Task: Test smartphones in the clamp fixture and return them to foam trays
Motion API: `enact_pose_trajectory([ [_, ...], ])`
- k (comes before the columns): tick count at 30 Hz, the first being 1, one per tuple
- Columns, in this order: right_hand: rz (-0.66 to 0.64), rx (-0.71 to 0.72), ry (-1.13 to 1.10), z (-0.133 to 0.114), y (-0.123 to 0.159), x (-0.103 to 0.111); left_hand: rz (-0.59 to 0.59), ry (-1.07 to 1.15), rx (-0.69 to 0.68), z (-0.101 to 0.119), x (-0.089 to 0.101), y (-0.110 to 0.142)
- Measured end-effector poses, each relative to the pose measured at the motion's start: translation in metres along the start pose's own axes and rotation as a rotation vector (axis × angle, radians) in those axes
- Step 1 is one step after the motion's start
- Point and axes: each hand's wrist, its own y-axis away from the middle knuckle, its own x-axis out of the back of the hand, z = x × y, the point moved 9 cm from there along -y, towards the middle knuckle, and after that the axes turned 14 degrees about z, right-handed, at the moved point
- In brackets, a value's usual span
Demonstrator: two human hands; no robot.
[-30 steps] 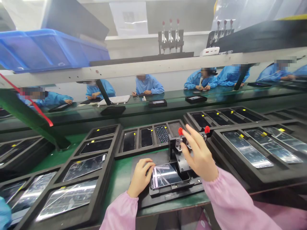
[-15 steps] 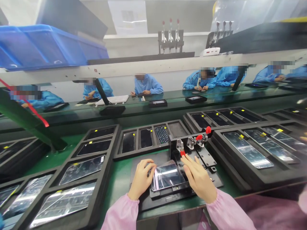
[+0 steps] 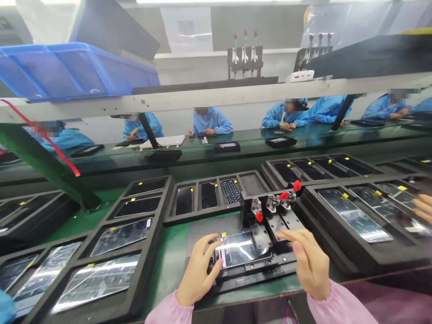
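My left hand (image 3: 197,281) has its fingertips on the left edge of a glass-fronted phone panel (image 3: 241,249), which lies in a black metal fixture (image 3: 256,272). My right hand (image 3: 308,263) is open, its fingers reaching over the fixture's right side and touching nothing I can make out. Beyond it stand toggle clamps with red handles (image 3: 275,202). One red-tipped lever (image 3: 258,217) points down near the panel's far corner. My left palm hides the panel's lower left corner.
Black foam trays of glossy panels (image 3: 121,236) lie left and right of the fixture, and a tray of dark phone screens (image 3: 209,199) sits behind it. A co-worker's fingers (image 3: 421,208) enter at the right edge. Blue-sleeved workers sit across the bench beyond a crossbar.
My right hand has moved down from the clamps and then right of the panel. The nearest red lever has swung down toward the panel. My left hand stays on the panel.
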Motion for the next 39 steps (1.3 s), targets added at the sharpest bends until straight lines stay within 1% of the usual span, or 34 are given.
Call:
enact_pose_trajectory([
  [4, 0.021, -0.029, 0.007, 0.010, 0.014, 0.005, -0.033, -0.048, -0.030, 0.002, -0.003, 0.005],
  [7, 0.022, -0.036, 0.012, 0.013, 0.015, 0.006, -0.059, -0.063, -0.032, 0.001, -0.005, 0.006],
  [9, 0.031, -0.017, 0.019, 0.009, 0.009, 0.006, -0.067, -0.038, -0.018, -0.001, -0.005, 0.008],
  [13, 0.108, 0.076, 0.056, -0.007, -0.016, 0.007, -0.023, 0.016, 0.074, -0.009, -0.002, 0.017],
  [16, 0.138, 0.118, 0.092, -0.014, -0.032, 0.003, -0.030, 0.027, 0.120, -0.013, -0.006, 0.023],
  [18, 0.135, 0.135, 0.086, -0.018, -0.036, -0.001, -0.049, 0.027, 0.122, -0.011, -0.010, 0.025],
  [22, 0.103, 0.151, 0.066, -0.018, -0.029, -0.006, -0.051, 0.016, 0.091, -0.003, -0.012, 0.022],
  [26, 0.089, 0.120, 0.086, -0.008, -0.017, -0.003, -0.028, -0.002, 0.064, 0.002, -0.010, 0.019],
  [32, 0.078, 0.080, 0.115, 0.005, -0.008, 0.006, -0.017, -0.066, 0.053, 0.003, -0.008, 0.020],
  [36, 0.074, 0.071, 0.108, 0.009, -0.004, 0.008, -0.029, -0.084, 0.038, 0.003, -0.008, 0.021],
  [39, 0.078, 0.069, 0.099, 0.009, -0.001, 0.011, 0.001, -0.090, 0.054, -0.001, -0.006, 0.018],
])
